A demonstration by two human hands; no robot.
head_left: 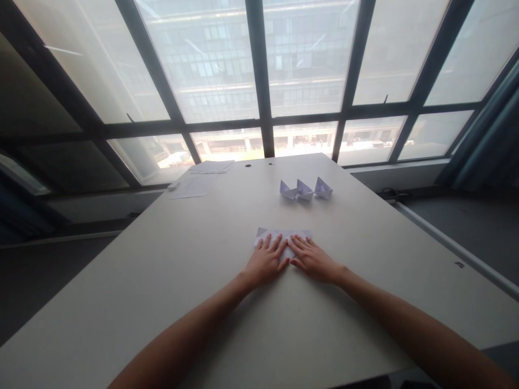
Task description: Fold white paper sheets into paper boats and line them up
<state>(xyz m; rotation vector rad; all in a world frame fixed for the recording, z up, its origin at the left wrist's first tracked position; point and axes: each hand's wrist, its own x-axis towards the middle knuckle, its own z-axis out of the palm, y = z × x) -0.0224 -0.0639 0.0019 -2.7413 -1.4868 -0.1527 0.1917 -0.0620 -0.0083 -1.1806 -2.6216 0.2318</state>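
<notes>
A folded sheet of white paper (284, 233) lies flat on the white table (194, 302) in front of me. My left hand (267, 259) rests on its left part with the fingers spread. On the right part lies my right hand (312, 258), also flat with its fingers stretched out. Both thumbs point inward near the paper's lower edge and are close together. The hands hide much of the paper, so its full shape cannot be made out. Beyond it, three folded paper boats (305, 190) stand in a row.
Several loose sheets of paper (190, 186) lie at the table's far left, with a small pale object (174, 186) beside them. A small dark mark (459, 265) is near the right edge. Framed windows (304, 65) rise behind the table, and a blue curtain (482, 124) hangs at right.
</notes>
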